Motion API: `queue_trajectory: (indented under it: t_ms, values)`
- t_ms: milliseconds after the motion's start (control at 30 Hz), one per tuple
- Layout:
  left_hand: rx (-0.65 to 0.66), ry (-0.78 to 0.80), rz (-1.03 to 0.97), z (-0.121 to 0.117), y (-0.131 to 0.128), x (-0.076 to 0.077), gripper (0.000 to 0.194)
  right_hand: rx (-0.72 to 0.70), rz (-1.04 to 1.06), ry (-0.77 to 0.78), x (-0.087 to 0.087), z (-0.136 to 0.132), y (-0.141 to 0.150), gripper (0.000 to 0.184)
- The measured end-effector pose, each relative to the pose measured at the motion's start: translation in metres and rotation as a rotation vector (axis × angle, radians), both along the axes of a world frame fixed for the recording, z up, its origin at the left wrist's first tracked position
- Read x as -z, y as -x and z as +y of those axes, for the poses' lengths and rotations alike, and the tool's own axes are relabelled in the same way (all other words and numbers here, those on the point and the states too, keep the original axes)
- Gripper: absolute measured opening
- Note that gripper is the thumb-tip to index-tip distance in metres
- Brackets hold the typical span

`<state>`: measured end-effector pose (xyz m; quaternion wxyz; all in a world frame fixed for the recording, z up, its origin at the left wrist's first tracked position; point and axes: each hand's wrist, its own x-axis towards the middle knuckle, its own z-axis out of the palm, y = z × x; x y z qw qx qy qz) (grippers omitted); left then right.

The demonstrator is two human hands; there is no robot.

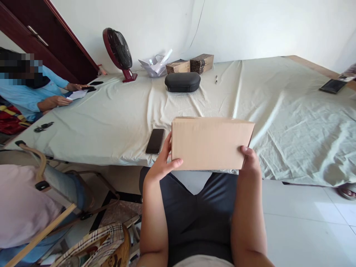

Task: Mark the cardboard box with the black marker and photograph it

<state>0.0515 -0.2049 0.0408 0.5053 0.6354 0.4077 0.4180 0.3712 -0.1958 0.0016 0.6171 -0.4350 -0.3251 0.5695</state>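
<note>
A plain brown cardboard box (210, 144) is held between my two hands at the near edge of the table, its broad side facing me. My left hand (164, 159) grips the box's left end, thumb on the front face and fingers along the side. At the right end, my right hand (250, 157) clasps it with the thumb over the front; its other fingers are hidden behind the box. Just left of the box lies a black smartphone (155, 141), close to my left fingers.
The cloth-covered table (111, 122) also bears a black zip case (183, 82), two small boxes (202, 63), a white basket (155, 66), a red fan (118, 50), a pen (216, 79) and a dark tablet (333, 86). Another person (36, 89) sits at the left; a chair (63, 181) stands near me.
</note>
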Motion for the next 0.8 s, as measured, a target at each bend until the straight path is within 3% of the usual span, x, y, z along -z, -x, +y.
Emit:
queue_trajectory:
  t_ms: [100, 200, 267, 500, 600, 700, 800]
  values:
    - [0.071, 0.089, 0.066, 0.007, 0.012, 0.015, 0.118, -0.055, -0.132, -0.084, -0.014, -0.005, -0.005, 0.087]
    - [0.106, 0.150, 0.159, 0.013, 0.020, 0.031, 0.098, -0.096, -0.287, -0.261, -0.029, -0.009, -0.006, 0.086]
    - [0.098, 0.146, 0.115, 0.016, 0.020, 0.039, 0.092, -0.083, -0.346, -0.325, -0.035, -0.009, -0.004, 0.089]
    - [-0.054, 0.136, -0.215, 0.030, 0.009, 0.069, 0.108, 0.022, -0.337, -0.437, -0.018, 0.003, 0.005, 0.109]
    - [-0.087, 0.148, -0.265, 0.032, 0.001, 0.081, 0.105, -0.047, -0.287, -0.492, -0.016, 0.004, 0.006, 0.114]
    - [-0.078, 0.167, -0.289, 0.034, -0.009, 0.087, 0.108, -0.061, -0.378, -0.533, -0.024, -0.001, 0.012, 0.122]
    - [-0.097, 0.176, -0.299, 0.035, -0.014, 0.081, 0.127, 0.107, -0.497, -0.628, -0.037, -0.005, 0.020, 0.122]
